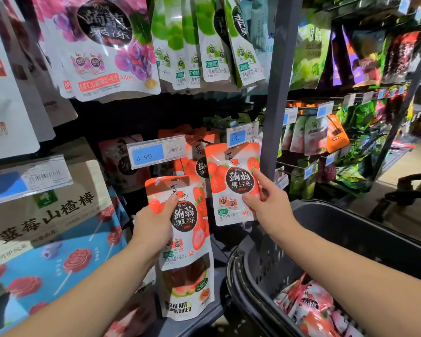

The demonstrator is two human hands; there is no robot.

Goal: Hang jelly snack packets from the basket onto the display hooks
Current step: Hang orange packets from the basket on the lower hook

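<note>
Red-and-white, head view. Caught mid-hang, by the look of it. Gripped a packet (180, 215) in left hand (153, 224), thumb clamped across its front, at six o'clock of the tag (156, 153). Pinched the hung packet (231, 186), at two o'clock from the first, at its right edge with right hand (267, 205), forefinger stretched up its face. Needed next, likely: lifting the held packet's top onto a hook, hidden from sight. More packets (311, 310) in basket (338, 239), five o'clock.

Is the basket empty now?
No, red-and-white jelly packets lie in the bottom of the dark basket.
</note>
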